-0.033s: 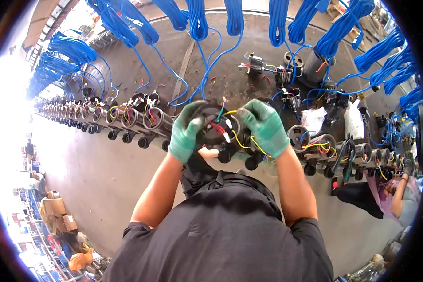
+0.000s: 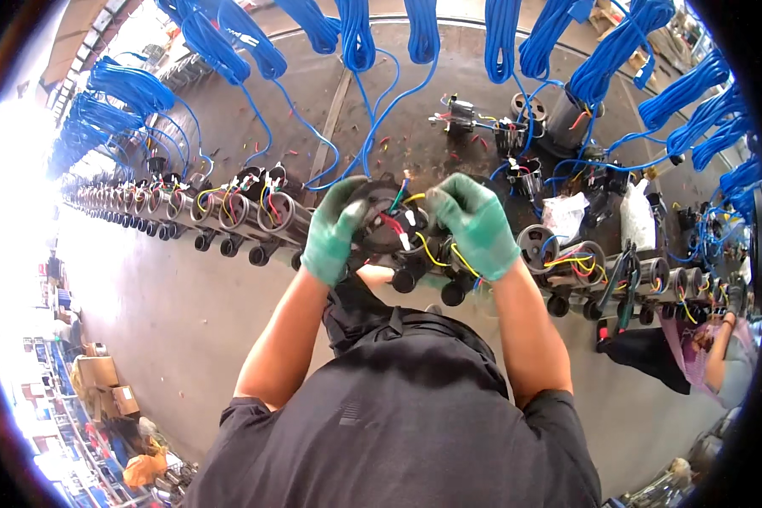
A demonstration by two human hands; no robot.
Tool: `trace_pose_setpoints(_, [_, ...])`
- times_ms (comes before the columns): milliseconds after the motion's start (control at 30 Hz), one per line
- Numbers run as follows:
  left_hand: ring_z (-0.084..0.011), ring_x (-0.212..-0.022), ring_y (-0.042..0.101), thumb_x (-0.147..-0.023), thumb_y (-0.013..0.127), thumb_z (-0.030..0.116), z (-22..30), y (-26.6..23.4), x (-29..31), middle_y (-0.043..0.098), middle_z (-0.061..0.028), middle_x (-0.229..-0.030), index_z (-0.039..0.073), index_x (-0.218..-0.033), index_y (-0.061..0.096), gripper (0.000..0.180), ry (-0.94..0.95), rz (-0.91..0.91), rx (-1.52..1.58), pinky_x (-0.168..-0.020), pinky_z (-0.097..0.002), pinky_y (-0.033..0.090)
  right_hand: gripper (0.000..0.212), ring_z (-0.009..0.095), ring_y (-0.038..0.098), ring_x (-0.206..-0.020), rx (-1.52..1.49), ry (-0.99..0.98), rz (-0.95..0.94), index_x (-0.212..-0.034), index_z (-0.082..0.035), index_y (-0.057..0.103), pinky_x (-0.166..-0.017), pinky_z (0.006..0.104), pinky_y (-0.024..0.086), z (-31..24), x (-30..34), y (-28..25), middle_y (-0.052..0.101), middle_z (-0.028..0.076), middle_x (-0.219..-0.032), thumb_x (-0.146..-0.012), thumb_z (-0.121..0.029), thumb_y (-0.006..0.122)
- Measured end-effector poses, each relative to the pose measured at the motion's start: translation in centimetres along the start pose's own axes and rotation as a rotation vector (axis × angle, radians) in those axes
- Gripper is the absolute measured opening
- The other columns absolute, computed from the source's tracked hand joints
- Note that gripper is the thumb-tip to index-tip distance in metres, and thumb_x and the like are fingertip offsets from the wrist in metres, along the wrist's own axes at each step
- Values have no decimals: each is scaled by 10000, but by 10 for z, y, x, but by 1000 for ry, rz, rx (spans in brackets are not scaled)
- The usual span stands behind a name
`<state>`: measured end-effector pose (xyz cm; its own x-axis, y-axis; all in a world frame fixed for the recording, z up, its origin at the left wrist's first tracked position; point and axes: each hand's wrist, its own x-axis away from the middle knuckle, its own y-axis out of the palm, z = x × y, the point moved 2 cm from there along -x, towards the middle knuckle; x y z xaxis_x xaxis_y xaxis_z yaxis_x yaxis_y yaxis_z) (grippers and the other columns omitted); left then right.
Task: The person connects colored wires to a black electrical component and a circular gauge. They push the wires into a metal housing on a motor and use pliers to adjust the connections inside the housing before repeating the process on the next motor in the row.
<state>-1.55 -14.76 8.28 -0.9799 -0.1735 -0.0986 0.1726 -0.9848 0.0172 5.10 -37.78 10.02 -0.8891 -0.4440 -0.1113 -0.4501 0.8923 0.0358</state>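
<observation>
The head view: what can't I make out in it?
Head view:
Underside of the round black part: hidden by the part itself and the left hand.
Whether the right hand pinches the yellow wire: too small to tell.
Blue cable coils: tops cut off by the upper edge.
Wiring in far-left tubes: too small.

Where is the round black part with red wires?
Head view, just above centre: the round black part is in the green-gloved left hand, left of the right hand.

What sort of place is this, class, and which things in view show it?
Probably a factory assembly workshop, judging by the many coiled blue cables, the long dark workbench and the row of similar cylindrical housings.
</observation>
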Motion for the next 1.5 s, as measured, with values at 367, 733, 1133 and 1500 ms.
trace_pose_setpoints(367, [-95,-934,639,-1000,668,95,29,24,-5,693,-31,-1039,54,-1416,605,423,-79,-38,40,-818,-264,541,226,432,714,-833,674,-185,-103,-903,-18,682,-720,492,544,-47,-56,44,724,241,-852,-975,-232,690])
trace_pose_setpoints(733, [-266,-1026,752,-1058,657,133,1,22,-4,735,-127,-1133,2,-1241,646,226,-180,-58,344,-896,-405,635,311,408,730,-815,873,-224,-136,-911,-42,693,-741,514,553,-52,-37,22,724,227,-827,-995,-341,683])
trace_pose_setpoints(1133, [-214,-1051,756,-1094,579,74,6,5,-18,730,-105,-1194,18,-1230,640,159,21,54,-167,-868,-310,605,462,440,733,-804,1029,305,-143,-1398,-7,563,-729,539,568,74,99,23,731,257,-856,-1037,-295,587])
trace_pose_setpoints(1500, [-137,-914,693,-1033,676,91,-18,33,-10,756,-100,-1069,9,-1190,701,179,129,-50,-509,-848,-296,548,99,386,703,-815,696,-237,136,-1028,-88,719,-712,464,562,31,85,14,711,155,-929,-938,-129,723])
